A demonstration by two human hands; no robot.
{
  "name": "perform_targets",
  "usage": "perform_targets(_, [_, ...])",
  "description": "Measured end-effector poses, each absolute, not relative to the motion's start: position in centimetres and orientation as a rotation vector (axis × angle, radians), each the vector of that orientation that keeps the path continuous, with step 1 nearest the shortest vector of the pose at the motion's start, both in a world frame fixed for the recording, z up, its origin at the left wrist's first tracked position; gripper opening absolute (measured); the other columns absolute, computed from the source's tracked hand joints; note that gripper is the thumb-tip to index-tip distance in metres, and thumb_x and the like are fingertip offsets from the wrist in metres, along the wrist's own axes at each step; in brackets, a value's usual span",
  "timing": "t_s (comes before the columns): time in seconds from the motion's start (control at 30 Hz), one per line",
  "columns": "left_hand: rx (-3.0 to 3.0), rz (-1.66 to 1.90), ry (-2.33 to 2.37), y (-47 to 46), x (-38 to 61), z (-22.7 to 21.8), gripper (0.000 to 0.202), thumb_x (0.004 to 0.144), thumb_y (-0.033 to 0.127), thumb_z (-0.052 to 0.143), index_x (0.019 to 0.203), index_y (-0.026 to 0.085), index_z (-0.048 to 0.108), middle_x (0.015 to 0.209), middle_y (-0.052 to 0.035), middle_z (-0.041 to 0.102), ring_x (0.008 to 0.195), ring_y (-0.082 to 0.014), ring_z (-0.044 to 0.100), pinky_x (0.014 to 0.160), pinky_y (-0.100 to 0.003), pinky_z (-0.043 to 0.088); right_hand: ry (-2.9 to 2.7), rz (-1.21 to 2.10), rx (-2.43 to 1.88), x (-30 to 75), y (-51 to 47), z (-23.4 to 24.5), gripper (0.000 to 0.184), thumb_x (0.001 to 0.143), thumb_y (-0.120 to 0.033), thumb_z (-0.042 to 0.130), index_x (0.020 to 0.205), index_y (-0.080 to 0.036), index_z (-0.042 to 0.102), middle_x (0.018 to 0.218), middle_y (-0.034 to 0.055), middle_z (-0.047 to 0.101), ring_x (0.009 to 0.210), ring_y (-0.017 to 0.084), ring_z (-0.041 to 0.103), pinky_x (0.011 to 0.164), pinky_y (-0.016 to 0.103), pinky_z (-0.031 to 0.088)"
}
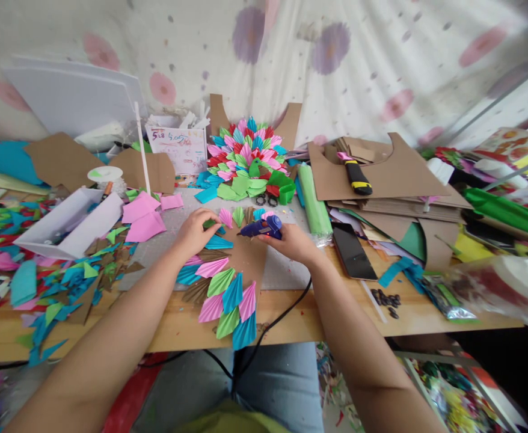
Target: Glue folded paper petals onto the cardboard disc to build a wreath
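My right hand [293, 242] grips a blue hot glue gun [261, 227], its nozzle pointing left over a brown cardboard piece [249, 258]. At the cardboard's left, the fingers of my left hand [195, 231] are pinched together on a small green paper piece [209, 224], mostly hidden by them. Pleated paper leaves [232, 291] in pink, green, blue and brown line the cardboard's left, lower and upper edges. A black cord [282, 316] runs from near my right hand down over the table's front edge.
Behind stands a colourful paper peacock [250, 153]. Paper scraps [74, 279] and a white box [72, 222] lie left. To the right are a phone [353, 251], a green crepe roll [313, 201], stacked cardboard [381, 180], a yellow-black cutter [358, 175] and small dark beads [386, 299].
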State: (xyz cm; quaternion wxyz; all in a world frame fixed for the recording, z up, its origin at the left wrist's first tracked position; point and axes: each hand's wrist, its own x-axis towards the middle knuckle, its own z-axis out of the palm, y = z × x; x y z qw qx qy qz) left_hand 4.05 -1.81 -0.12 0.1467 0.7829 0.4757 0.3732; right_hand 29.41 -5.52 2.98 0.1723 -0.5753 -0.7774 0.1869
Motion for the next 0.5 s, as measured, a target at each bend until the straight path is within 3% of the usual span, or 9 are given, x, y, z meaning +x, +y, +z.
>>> perform_targets(0.33, [2.249, 1.064, 1.371, -2.0, 4.0, 0.1, 0.004, 0.078, 0.023, 0.058, 0.077, 0.020, 0.060, 0.084, -0.0021, 0.063, 0.088, -0.0173, 0.057, 0.083, -0.033, 0.046, -1.633, 0.494, -1.753, 31.6, -4.7, 2.9, 0.051, 0.076, -0.064, 0.052, 0.085, -0.016, 0.067, 0.066, 0.0061, 0.064, 0.063, 0.020, 0.059, 0.056, 0.028, 0.040])
perform_targets(0.5, [2.249, 1.070, 1.363, -2.0, 4.1, 0.1, 0.004, 0.078, 0.023, 0.058, 0.076, 0.021, 0.060, 0.084, -0.0018, 0.064, 0.089, -0.0177, 0.057, 0.084, -0.034, 0.046, -1.496, 0.443, -1.942, 32.6, -3.6, 2.0, 0.045, 0.078, -0.057, 0.051, 0.088, -0.016, 0.067, 0.065, 0.0075, 0.064, 0.065, 0.022, 0.061, 0.060, 0.030, 0.043])
